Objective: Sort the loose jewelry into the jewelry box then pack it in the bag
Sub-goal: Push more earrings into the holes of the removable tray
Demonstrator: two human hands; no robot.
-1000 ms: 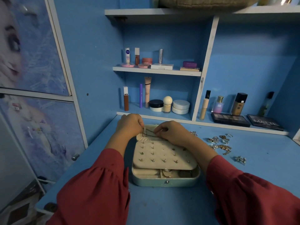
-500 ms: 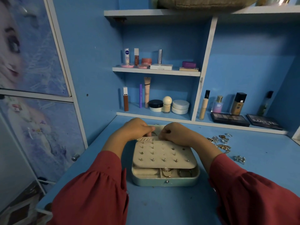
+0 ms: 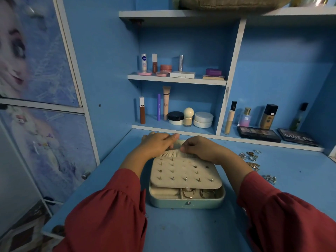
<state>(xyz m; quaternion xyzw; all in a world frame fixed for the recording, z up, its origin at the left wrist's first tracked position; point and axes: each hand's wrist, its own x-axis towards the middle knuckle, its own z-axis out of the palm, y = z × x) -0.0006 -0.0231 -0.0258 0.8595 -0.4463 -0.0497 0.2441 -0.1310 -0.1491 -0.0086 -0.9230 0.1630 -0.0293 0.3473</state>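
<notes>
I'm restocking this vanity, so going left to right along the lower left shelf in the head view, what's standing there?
Brown lip tube → purple tube → beige tube → black-lidded jar → round-capped bottle → white jars.

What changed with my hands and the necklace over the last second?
The thin necklace stretched between both hands a second ago is out of sight now. The left hand and right hand have closed in together at the gathered pocket behind the earring panel. The jewelry box and the loose jewelry on the desk stayed put.
</notes>
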